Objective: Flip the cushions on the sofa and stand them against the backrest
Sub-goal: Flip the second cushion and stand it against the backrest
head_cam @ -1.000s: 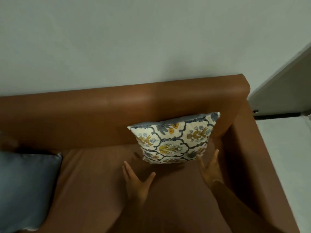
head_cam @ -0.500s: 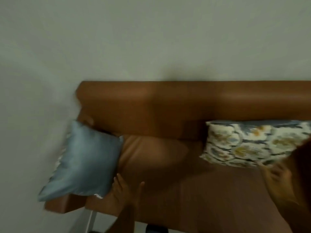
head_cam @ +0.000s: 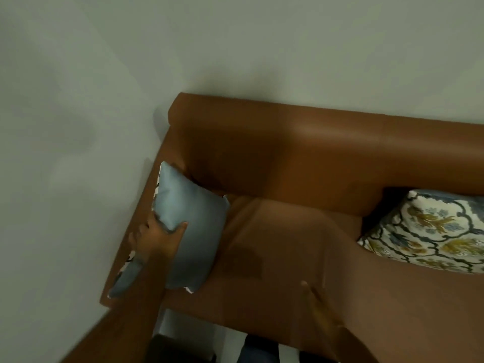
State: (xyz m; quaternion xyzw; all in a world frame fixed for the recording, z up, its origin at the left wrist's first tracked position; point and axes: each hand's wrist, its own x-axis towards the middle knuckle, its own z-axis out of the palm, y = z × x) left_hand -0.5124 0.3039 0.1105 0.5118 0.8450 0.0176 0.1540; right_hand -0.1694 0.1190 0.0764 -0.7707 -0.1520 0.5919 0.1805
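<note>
From the head camera, the left hand (head_cam: 157, 238) grips the grey-blue cushion (head_cam: 192, 231) at its outer edge, thumb pressed on the plain face and fingers wrapped behind — the fabric dents under the thumb. This cushion lies at the left end of the brown sofa (head_cam: 282, 247), against the armrest, with a patterned edge peeking out beneath. The right hand (head_cam: 318, 307) is motion-blurred over the seat front; fingers look extended, touching nothing. The floral cushion (head_cam: 434, 231) leans against the backrest (head_cam: 327, 142) at the right — well apart from the other.
</note>
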